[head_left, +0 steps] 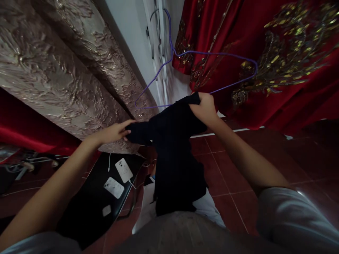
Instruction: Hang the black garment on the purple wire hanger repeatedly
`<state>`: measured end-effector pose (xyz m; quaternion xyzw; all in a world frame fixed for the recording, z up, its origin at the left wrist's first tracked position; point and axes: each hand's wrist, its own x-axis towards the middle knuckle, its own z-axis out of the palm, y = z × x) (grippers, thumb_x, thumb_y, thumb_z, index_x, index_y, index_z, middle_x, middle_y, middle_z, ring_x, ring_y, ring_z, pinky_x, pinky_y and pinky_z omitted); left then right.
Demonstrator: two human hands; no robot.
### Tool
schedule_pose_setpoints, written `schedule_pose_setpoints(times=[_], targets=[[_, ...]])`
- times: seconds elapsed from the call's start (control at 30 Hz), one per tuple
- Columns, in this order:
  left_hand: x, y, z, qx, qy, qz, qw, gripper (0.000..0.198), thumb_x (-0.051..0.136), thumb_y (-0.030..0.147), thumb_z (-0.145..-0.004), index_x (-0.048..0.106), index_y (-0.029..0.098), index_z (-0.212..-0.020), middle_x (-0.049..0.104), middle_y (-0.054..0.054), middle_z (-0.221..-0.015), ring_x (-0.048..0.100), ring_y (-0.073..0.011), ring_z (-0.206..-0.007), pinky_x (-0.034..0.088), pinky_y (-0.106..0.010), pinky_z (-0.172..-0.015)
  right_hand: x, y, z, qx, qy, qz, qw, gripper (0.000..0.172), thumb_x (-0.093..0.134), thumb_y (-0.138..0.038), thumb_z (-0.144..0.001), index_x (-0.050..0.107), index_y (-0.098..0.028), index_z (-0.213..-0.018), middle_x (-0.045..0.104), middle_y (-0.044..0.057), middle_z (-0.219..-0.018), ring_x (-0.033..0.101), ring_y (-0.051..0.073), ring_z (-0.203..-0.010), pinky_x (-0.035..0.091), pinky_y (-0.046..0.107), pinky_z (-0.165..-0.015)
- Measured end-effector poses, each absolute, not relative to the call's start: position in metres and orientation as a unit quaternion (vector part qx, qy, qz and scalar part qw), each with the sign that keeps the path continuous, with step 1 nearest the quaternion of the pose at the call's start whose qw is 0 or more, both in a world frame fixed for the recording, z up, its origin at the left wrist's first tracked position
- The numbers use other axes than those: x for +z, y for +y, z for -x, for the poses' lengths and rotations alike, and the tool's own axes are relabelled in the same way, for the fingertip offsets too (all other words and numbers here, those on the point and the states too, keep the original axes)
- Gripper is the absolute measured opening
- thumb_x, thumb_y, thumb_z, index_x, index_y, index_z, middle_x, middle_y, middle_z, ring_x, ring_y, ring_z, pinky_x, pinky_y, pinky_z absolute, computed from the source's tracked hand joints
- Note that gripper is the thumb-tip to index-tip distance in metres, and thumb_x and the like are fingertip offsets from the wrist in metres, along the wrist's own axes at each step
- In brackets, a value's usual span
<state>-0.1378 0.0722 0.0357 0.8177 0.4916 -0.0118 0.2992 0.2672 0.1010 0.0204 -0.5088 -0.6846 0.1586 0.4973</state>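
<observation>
A black garment [177,151] hangs spread between my two hands, its lower part falling in front of my body; its exact kind is hard to make out. My left hand [118,133] grips a narrow end of it, perhaps a sleeve, with the fingers closed on the cloth. At the garment's upper right corner, my right hand [205,106] is closed on the fabric. Just beyond the garment hangs a purple wire hanger [217,53], hooked at the top on a white metal frame. Its lower bar passes partly behind the cloth and my right hand.
Patterned beige curtains [69,74] hang at left, red cloth with gold sequins [296,53] at right. A white metal frame [161,60] stands ahead. On a black seat [87,197] lie two phones, a patterned one [113,187] and one with a cable [123,170], and a small white case [106,210].
</observation>
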Motion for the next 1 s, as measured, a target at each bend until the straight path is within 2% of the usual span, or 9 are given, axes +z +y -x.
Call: schedule_pose_setpoints(times=[0.17,0.27,0.37,0.53,0.63,0.8,0.9,0.97,1.0], targets=[[0.035,0.056,0.135,0.035,0.472,-0.854,0.216,0.065,0.043,0.036,-0.104,0.024,0.026,-0.166,0.075,-0.007,-0.118,0.068,-0.0156,-0.071,0.053,-0.027,-0.076,0.015,0.105,-0.255,0.22,-0.656,0.497,0.523,0.018,0.061,-0.022,-0.072,0.047,-0.019,-0.061,0.043,0.0,-0.063,0.042,0.013,-0.063,0.032,0.029,-0.058],[0.029,0.056,0.136,0.018,0.468,-0.872,0.142,0.05,0.04,0.032,-0.104,0.051,0.022,-0.152,0.076,-0.004,-0.092,0.061,-0.0141,-0.059,0.048,-0.025,-0.067,0.016,0.104,-0.256,0.261,-0.643,0.493,0.525,0.016,0.059,-0.022,-0.072,0.048,-0.019,-0.061,0.041,0.0,-0.063,0.041,0.012,-0.064,0.033,0.028,-0.057],[0.012,0.061,0.139,-0.032,0.441,-0.889,0.118,0.035,0.042,0.032,-0.101,0.073,0.017,-0.107,0.07,-0.006,-0.076,0.064,-0.0182,-0.065,0.05,-0.028,-0.07,0.017,0.102,-0.256,0.266,-0.655,0.483,0.517,0.019,0.058,-0.019,-0.07,0.043,-0.019,-0.058,0.037,-0.001,-0.061,0.038,0.011,-0.062,0.031,0.027,-0.056],[0.017,0.088,0.15,0.19,0.436,-0.876,0.085,0.036,0.042,0.042,-0.101,0.066,0.016,-0.098,0.069,-0.013,-0.122,0.062,-0.0281,-0.118,0.049,-0.047,-0.107,0.015,0.103,-0.253,0.29,-0.637,0.482,0.528,0.02,0.064,-0.018,-0.072,0.05,-0.018,-0.057,0.044,0.0,-0.063,0.043,0.012,-0.062,0.036,0.028,-0.057],[0.052,0.099,0.14,0.34,0.448,-0.824,0.06,0.038,0.043,0.051,-0.102,0.062,0.018,-0.1,0.068,-0.007,-0.122,0.061,-0.0258,-0.117,0.047,-0.048,-0.11,0.008,0.105,-0.249,0.318,-0.616,0.475,0.541,0.017,0.072,-0.026,-0.075,0.061,-0.016,-0.065,0.056,0.002,-0.069,0.052,0.015,-0.067,0.044,0.03,-0.059],[0.1,0.1,0.07,0.341,0.373,-0.863,0.022,0.03,0.043,0.044,-0.105,0.057,0.019,-0.096,0.057,-0.008,-0.146,0.05,-0.0266,-0.14,0.04,-0.047,-0.118,0.002,0.095,-0.231,0.354,-0.602,0.45,0.557,0.018,0.07,-0.031,-0.079,0.062,-0.018,-0.07,0.06,0.002,-0.072,0.059,0.017,-0.072,0.052,0.032,-0.068],[0.103,0.111,0.042,0.359,0.372,-0.856,0.005,0.025,0.043,0.037,-0.105,0.058,0.02,-0.116,0.069,-0.009,-0.125,0.063,-0.0234,-0.122,0.047,-0.045,-0.109,0.008,0.083,-0.23,0.348,-0.641,0.425,0.537,0.017,0.067,-0.029,-0.08,0.058,-0.02,-0.068,0.059,0.0,-0.068,0.061,0.017,-0.071,0.054,0.032,-0.07],[0.1,0.121,0.041,0.359,0.385,-0.85,0.006,0.027,0.04,0.033,-0.105,0.059,0.021,-0.12,0.071,-0.005,-0.1,0.067,-0.02,-0.098,0.052,-0.041,-0.097,0.016,0.075,-0.239,0.293,-0.681,0.412,0.531,0.004,0.061,-0.022,-0.08,0.064,-0.021,-0.078,0.065,0.001,-0.076,0.066,0.019,-0.079,0.055,0.033,-0.078],[0.099,0.126,0.043,0.353,0.393,-0.849,0.005,0.027,0.04,0.032,-0.105,0.061,0.022,-0.119,0.07,-0.004,-0.093,0.066,-0.0189,-0.09,0.053,-0.04,-0.093,0.02,0.072,-0.247,0.25,-0.695,0.406,0.539,0.013,0.059,-0.019,-0.079,0.069,-0.021,-0.088,0.07,0.003,-0.086,0.068,0.02,-0.087,0.056,0.034,-0.083]])
